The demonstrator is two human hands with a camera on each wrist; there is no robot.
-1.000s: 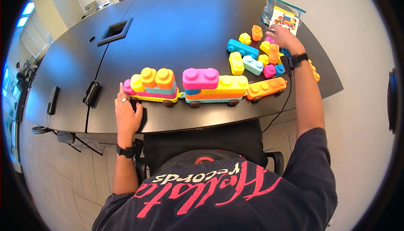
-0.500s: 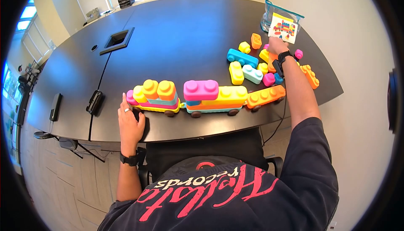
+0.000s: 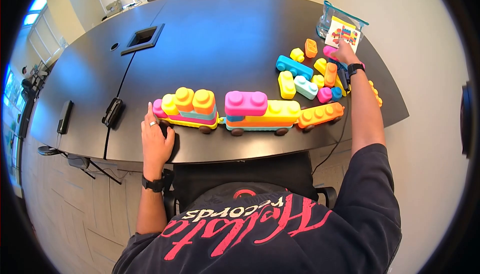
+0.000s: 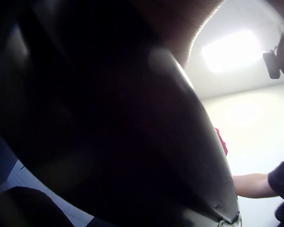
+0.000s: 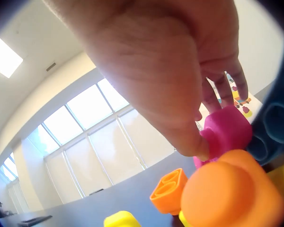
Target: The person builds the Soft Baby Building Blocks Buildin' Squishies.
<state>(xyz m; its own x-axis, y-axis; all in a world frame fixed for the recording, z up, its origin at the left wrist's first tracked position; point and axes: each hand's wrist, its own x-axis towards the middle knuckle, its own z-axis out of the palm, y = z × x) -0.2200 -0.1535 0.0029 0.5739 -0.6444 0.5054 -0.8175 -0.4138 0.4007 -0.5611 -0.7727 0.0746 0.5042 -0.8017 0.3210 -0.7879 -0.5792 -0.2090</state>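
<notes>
At the near table edge, my left hand [image 3: 157,143] rests flat, fingers straight and thumb spread, its index fingertip right at the pink front of a toy block train. The front car [image 3: 190,119] is yellow with stacked orange and yellow blocks, the middle car [image 3: 262,121] carries a pink block on top, and a low orange car [image 3: 320,115] trails. My right hand [image 3: 345,53] reaches into the loose pile at the far right. In the right wrist view its thumb and fingers pinch a pink building block [image 5: 227,130]. An orange block [image 5: 236,189] stands in front of it.
Loose blocks lie around the right hand, among them a blue one [image 3: 294,66], a yellow one [image 3: 287,85] and a pale blue one [image 3: 306,88]. Behind stands a clear zip bag [image 3: 326,18] with a picture card [image 3: 343,33]. A black cable hangs over the near edge.
My right hand dipped into the pile in front of the card, then shifted, and more of the pink block now shows beside it. My left hand stays by the train's front. The head view tilted slightly.
</notes>
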